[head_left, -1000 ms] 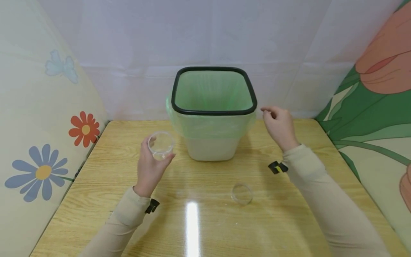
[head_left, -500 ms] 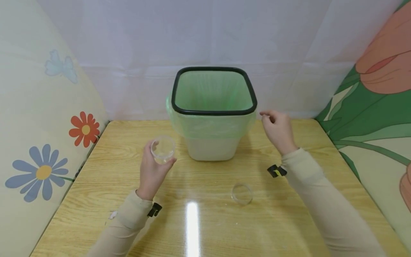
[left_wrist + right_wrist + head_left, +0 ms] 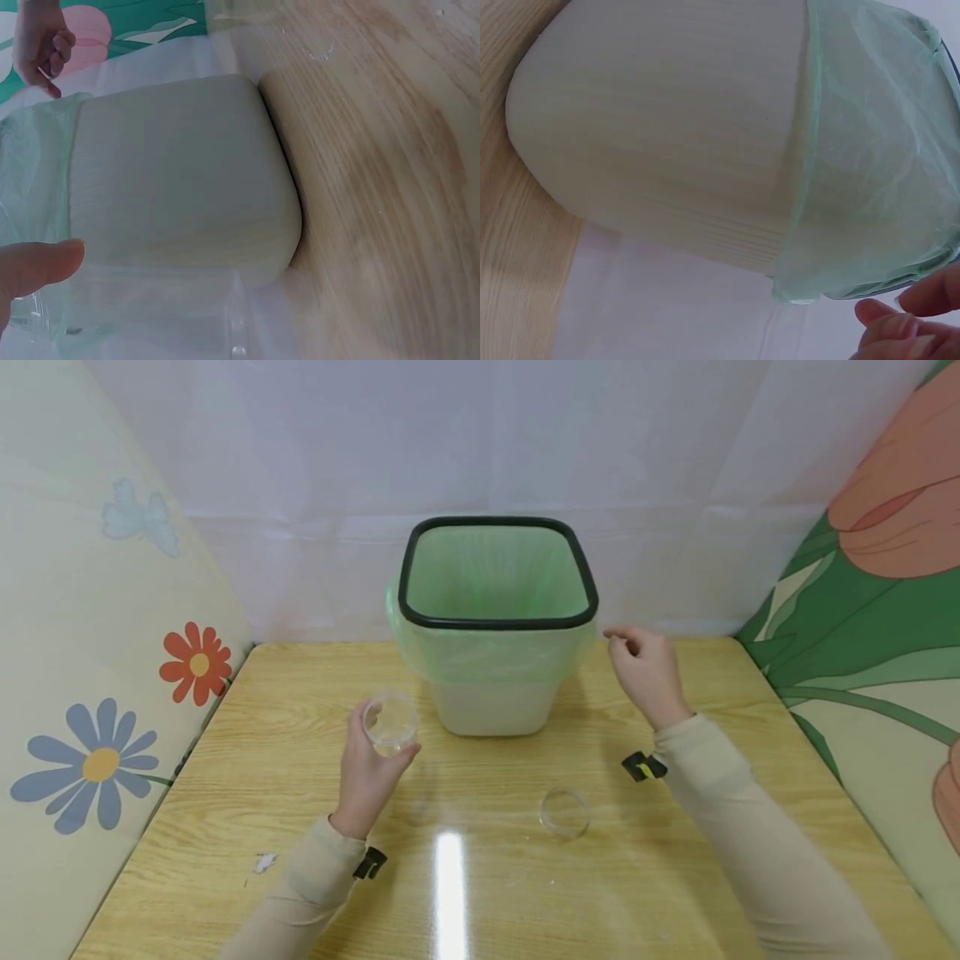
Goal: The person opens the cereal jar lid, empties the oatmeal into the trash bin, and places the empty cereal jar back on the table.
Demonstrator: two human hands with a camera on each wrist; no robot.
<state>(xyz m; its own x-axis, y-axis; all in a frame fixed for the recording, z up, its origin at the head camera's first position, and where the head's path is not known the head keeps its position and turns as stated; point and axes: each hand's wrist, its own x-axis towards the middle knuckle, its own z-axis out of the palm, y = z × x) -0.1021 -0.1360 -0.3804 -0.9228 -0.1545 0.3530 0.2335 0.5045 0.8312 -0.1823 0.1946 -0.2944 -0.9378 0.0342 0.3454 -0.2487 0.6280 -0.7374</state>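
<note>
A clear round plastic cup [image 3: 390, 720] is in my left hand [image 3: 369, 777], held up over the table left of the bin. My thumb and fingers curl round its side; in the left wrist view the thumb lies by the see-through wall of the cup [image 3: 165, 311]. My right hand [image 3: 651, 672] hovers beside the bin's right side, fingers loosely curled, with nothing seen in it. The whitish bin [image 3: 491, 706] has a black rim and a green bag [image 3: 885, 150] folded over its edge. On the table lies a clear ring-like piece, perhaps a lid [image 3: 565, 812].
The wood-grain table [image 3: 480, 777] carries a small white scrap [image 3: 265, 862] near my left forearm. A white cloth wall [image 3: 315, 460] stands behind the bin, with flower-patterned panels [image 3: 847, 635] at both sides.
My left hand has moved right and toward me with the cup, uncovering the white scrap by the forearm. The right hand has lowered slightly.
</note>
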